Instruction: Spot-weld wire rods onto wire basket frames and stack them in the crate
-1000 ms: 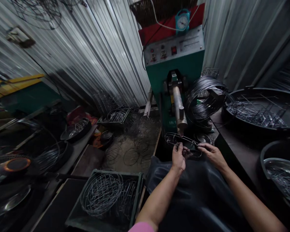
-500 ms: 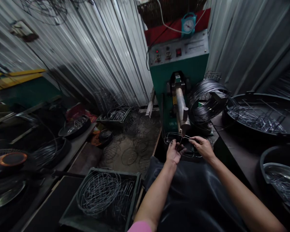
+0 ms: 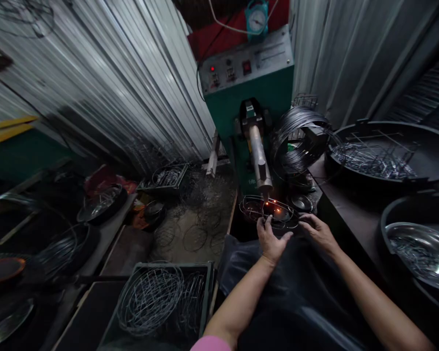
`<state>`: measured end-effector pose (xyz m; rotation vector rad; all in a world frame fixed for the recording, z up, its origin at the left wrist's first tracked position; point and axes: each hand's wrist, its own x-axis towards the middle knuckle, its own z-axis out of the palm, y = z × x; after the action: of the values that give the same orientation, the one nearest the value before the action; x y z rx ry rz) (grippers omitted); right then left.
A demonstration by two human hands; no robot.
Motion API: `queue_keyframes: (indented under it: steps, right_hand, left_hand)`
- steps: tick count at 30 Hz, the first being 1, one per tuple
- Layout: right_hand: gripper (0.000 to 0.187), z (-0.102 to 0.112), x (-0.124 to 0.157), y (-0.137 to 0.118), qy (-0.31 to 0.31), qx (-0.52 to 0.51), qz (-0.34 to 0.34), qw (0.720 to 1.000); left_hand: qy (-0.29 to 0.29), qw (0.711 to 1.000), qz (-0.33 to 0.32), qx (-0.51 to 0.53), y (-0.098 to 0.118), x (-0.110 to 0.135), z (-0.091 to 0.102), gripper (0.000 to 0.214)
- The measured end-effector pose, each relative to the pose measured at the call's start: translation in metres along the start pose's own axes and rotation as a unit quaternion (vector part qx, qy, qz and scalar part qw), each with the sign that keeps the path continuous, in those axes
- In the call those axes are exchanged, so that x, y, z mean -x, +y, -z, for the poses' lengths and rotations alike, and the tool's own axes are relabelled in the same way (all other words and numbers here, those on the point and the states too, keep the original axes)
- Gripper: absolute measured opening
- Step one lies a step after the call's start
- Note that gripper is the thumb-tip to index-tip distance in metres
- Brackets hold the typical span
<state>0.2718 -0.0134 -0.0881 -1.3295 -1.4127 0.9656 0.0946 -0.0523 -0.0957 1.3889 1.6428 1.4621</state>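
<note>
The round wire frame (image 3: 255,212) is under the tip of the metal rod (image 3: 257,147), with orange sparks (image 3: 278,211) there. The left hand (image 3: 272,244) touches the frame's near edge, thumb sticking out, and the right hand (image 3: 321,234) is at its right edge, but I cannot tell if either grips. To do this well, hold the frame still and keep both hands away from the sparks

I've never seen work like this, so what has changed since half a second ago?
Orange sparks have appeared below the metal rod of the green machine. The right hand has moved rightward from the rod's tip; whether it grips the wire frame is unclear. The left hand has shifted right and opened, its thumb spread. The red light stays lit; the wire coil and crate stay put.
</note>
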Motion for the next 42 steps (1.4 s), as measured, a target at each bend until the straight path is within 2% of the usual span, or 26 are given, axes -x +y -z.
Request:
queue_keyframes:
  steps: [3,6,11,16,20,24,32,42]
  right_hand:
    - [0.046,0.0,-0.005,0.009,-0.026,-0.003,0.033,0.999]
    - [0.044,-0.001,-0.007,0.012,-0.044,0.003,0.064,0.997]
    - [0.034,-0.001,0.004,0.0,-0.009,0.052,0.137,0.989]
    - [0.029,-0.012,-0.001,-0.033,-0.052,0.113,0.192,0.974]
    - [0.032,-0.028,-0.015,-0.052,-0.051,0.118,0.204,0.97]
    - [0.034,-0.038,-0.028,-0.062,-0.049,0.128,0.201,0.97]
    - [0.033,-0.042,-0.036,-0.068,-0.056,0.119,0.17,0.977]
    - [0.033,-0.043,-0.04,-0.073,-0.056,0.098,0.155,0.981]
  left_hand:
    - [0.018,0.997,-0.003,-0.069,-0.003,-0.006,-0.012,0.067]
    - [0.023,0.998,-0.014,-0.061,-0.003,-0.011,-0.018,0.056]
    - [-0.008,0.998,-0.04,0.04,-0.001,-0.013,-0.019,0.044]
    - [0.008,0.988,0.033,0.153,-0.002,-0.015,-0.01,0.045]
    - [0.023,0.971,0.106,0.214,0.0,-0.024,-0.002,0.048]
    - [0.025,0.963,0.144,0.228,0.004,-0.039,0.002,0.048]
    - [0.005,0.964,0.162,0.209,0.007,-0.047,0.006,0.044]
    - [0.033,0.963,0.16,0.215,0.007,-0.048,0.003,0.043]
